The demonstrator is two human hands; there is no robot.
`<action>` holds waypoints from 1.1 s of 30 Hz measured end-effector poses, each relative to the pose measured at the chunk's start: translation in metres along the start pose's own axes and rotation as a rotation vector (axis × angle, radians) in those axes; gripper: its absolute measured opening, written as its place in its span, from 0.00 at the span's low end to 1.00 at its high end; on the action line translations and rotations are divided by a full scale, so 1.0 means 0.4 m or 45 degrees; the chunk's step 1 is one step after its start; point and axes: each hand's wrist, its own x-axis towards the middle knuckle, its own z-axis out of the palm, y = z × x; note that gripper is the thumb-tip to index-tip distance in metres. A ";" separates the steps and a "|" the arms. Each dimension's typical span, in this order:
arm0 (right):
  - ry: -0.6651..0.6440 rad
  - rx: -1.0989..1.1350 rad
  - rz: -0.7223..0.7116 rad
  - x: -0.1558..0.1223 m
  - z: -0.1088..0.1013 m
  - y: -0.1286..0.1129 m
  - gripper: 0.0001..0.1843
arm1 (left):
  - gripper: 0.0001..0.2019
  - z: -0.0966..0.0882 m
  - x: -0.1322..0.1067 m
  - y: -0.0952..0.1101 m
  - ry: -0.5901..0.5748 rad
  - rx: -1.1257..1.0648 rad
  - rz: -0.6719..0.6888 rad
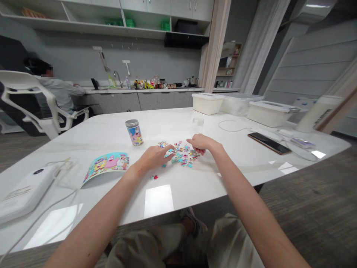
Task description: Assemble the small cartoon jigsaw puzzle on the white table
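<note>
In the head view, the left hand (157, 156) reaches over the left edge of a loose heap of jigsaw puzzle pieces (182, 157), its thumb and forefinger apart. The right hand (199, 143) is at the heap's right edge, forefinger pointing toward the left hand and the other fingers curled under; whether it grips a piece cannot be told. The heap lies between the two hands on the glossy white table (173, 121). A small red-and-white bit of puzzle (154, 177) sits apart from the heap, just nearer the person than the left hand. To the left of the left hand, a curved cartoon picture sheet (107, 163) lies with its near edge lifted, and beyond that hand, to its left, a cartoon-printed canister (134, 134) with a silver lid stands upright. Well to the right of the right hand lies a dark-screened smartphone (269, 143).
</note>
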 end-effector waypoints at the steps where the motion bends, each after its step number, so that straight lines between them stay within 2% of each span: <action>1: -0.082 0.021 0.069 -0.003 -0.003 0.003 0.30 | 0.18 0.001 0.001 0.009 -0.007 -0.003 0.024; 4: -0.341 0.045 0.207 -0.008 -0.002 0.010 0.31 | 0.18 0.006 0.002 0.040 -0.033 -0.017 0.118; 7: -0.426 0.053 0.232 -0.001 0.010 0.009 0.34 | 0.18 0.010 0.001 0.069 -0.089 -0.028 0.297; 10: -0.341 0.074 0.096 0.011 0.026 0.000 0.34 | 0.18 0.004 0.000 0.090 -0.155 -0.015 0.420; 14: -0.182 0.129 -0.192 0.025 0.049 -0.017 0.31 | 0.16 -0.023 -0.004 0.106 -0.227 -0.070 0.434; 17: -0.106 0.170 -0.329 0.033 0.061 -0.020 0.28 | 0.15 -0.041 -0.007 0.112 -0.278 -0.177 0.456; 22: 0.003 0.285 -0.333 0.049 0.060 -0.002 0.25 | 0.20 -0.044 -0.010 0.106 -0.327 -0.193 0.419; 27: 0.086 0.258 -0.321 0.050 0.047 0.013 0.27 | 0.23 -0.038 -0.009 0.100 -0.328 -0.135 0.427; 30: 0.074 0.249 -0.259 0.042 0.040 0.012 0.31 | 0.24 -0.036 -0.006 0.096 -0.332 -0.103 0.416; 33: -0.017 0.261 -0.173 0.032 0.031 0.013 0.35 | 0.24 -0.031 0.000 0.085 -0.321 -0.065 0.380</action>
